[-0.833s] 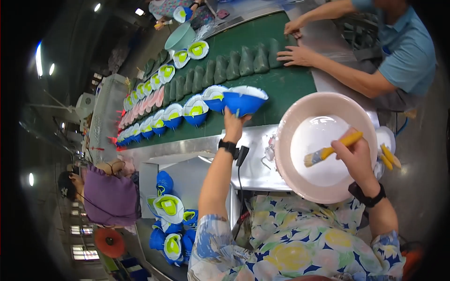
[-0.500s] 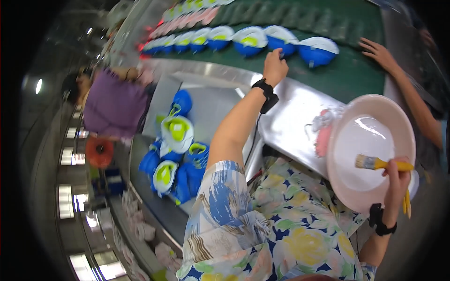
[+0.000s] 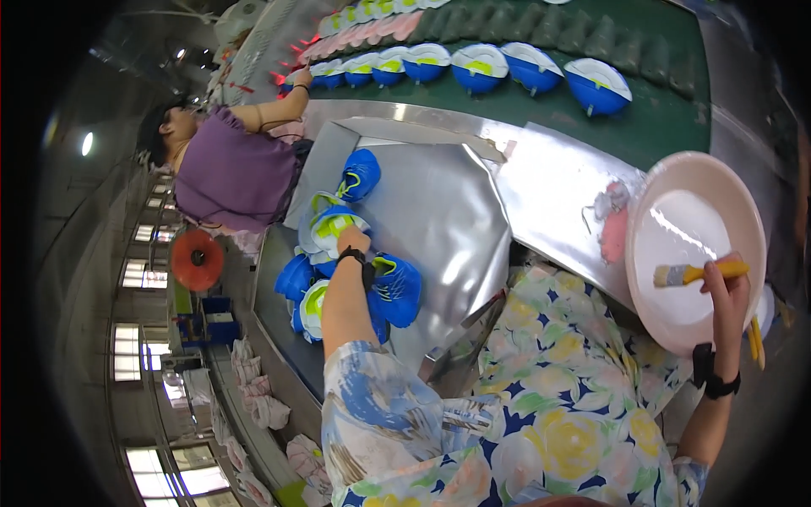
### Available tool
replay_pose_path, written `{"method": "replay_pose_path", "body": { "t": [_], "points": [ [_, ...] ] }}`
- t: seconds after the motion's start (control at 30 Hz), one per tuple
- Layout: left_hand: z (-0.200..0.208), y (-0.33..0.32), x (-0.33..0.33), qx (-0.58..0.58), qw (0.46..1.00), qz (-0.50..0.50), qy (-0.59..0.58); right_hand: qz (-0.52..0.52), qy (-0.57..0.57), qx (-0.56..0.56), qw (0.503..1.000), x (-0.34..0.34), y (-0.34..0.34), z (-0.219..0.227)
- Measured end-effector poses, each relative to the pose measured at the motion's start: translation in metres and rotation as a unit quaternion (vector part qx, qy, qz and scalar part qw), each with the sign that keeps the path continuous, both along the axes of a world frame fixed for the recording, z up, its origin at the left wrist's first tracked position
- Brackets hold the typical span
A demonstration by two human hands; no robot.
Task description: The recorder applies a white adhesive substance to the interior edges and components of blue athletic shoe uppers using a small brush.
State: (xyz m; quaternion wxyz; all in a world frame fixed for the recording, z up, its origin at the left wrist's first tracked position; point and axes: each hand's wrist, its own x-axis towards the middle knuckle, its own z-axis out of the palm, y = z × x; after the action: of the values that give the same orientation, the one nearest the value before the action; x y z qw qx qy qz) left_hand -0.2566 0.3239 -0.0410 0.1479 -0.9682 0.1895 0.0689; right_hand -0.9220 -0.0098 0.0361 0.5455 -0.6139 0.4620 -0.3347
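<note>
My left hand point(image 3: 353, 240) reaches into a heap of blue shoe uppers and is closed at the lime-lined opening of one shoe upper point(image 3: 325, 221); its fingertips are partly hidden. Beside it lie another blue shoe upper point(image 3: 361, 174) and a laced one point(image 3: 395, 290). In my right hand point(image 3: 728, 283) is a flat paintbrush point(image 3: 676, 275) with a yellow handle and pale bristles, held level over a large pinkish basin point(image 3: 754, 215). White liquid point(image 3: 686, 232) covers the basin's bottom. Both wrists wear black bands.
Blue shoe uppers with white soles-up faces point(image 3: 479, 68) line a green conveyor belt point(image 3: 650, 127), with dark and pink soles behind. A metal tray point(image 3: 557, 194) carries a crumpled pink and grey cloth point(image 3: 613, 224). A person in purple point(image 3: 228, 173) works at the far left.
My left hand has left the belt and come down to the heap of shoe uppers. The brush stays over the basin. Another person's hand at the belt's right has gone from view.
</note>
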Motion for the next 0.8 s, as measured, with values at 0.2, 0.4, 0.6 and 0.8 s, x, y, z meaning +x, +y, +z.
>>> {"method": "replay_pose_path", "body": {
  "t": [0.2, 0.4, 0.6, 0.8],
  "points": [
    [0.089, -0.092, 0.002, -0.184, 0.937, -0.296, -0.024, 0.022, 0.175, -0.146, 0.973, -0.018, -0.017, -0.006],
    [0.147, -0.219, -0.103, -0.187, 0.825, -0.28, 0.455, 0.083, 0.149, -0.153, 0.973, 0.028, -0.037, -0.013],
    [0.056, -0.286, -0.219, -0.174, 0.766, -0.59, 0.187, 0.235, 0.211, -0.163, 0.935, 0.048, -0.022, -0.01],
    [0.026, -0.25, -0.241, -0.183, 0.784, -0.378, 0.457, 0.175, 0.162, -0.16, 0.958, 0.036, -0.024, -0.001]
  ]
}}
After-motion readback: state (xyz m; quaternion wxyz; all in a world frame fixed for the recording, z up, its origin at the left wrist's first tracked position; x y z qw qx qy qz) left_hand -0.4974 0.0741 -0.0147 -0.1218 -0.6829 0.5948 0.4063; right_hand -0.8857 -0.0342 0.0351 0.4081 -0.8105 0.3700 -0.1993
